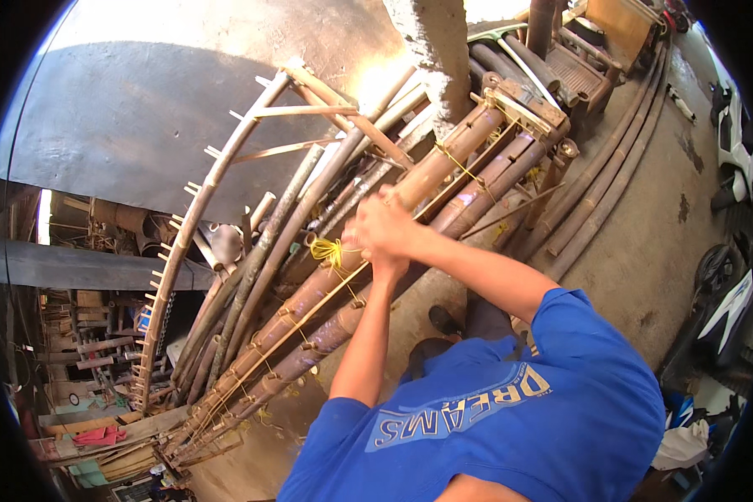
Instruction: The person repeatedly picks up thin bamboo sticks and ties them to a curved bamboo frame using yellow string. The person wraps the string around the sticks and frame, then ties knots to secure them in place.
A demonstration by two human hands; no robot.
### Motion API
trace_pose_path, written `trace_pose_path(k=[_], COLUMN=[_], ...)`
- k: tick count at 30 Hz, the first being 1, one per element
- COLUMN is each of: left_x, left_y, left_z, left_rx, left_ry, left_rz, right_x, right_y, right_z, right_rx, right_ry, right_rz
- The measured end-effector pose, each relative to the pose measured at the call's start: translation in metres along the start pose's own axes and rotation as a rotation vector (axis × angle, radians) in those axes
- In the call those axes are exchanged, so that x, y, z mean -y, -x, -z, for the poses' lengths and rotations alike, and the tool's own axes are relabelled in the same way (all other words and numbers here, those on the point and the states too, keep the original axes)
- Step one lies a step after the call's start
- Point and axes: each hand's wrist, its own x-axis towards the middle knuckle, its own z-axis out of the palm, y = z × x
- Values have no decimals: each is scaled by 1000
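Note:
My left hand (386, 261) and my right hand (383, 219) are pressed together over a thick bamboo pole (306, 293), both with fingers closed. What they grip, if anything, is hidden. A looped bundle of yellow cord (327, 251) sticks out right beside the fingers. Parallel to this pole, on the side nearer my body, runs a second thick bamboo pole (333, 332). Thin strips and yellow ties link the two into one long frame. At its far right end is a wooden crosspiece (523, 110).
Leaning bamboo poles (280, 209) crowd the left side, behind a curved pole with pegs (194, 213). Long bent poles (615, 171) lie on the concrete floor (627, 251) to the right. A whitewashed post (437, 63) stands beyond the frame; a motorcycle (732, 309) is at far right.

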Motion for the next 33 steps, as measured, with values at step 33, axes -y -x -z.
trace_pose_path(k=[33], left_x=[83], left_y=[12], left_z=[174], left_rx=[308], left_ry=[-276], left_rz=[151], right_x=[121], right_y=[109], right_z=[-166], right_rx=[-334], right_ry=[-1678], right_rz=[-461])
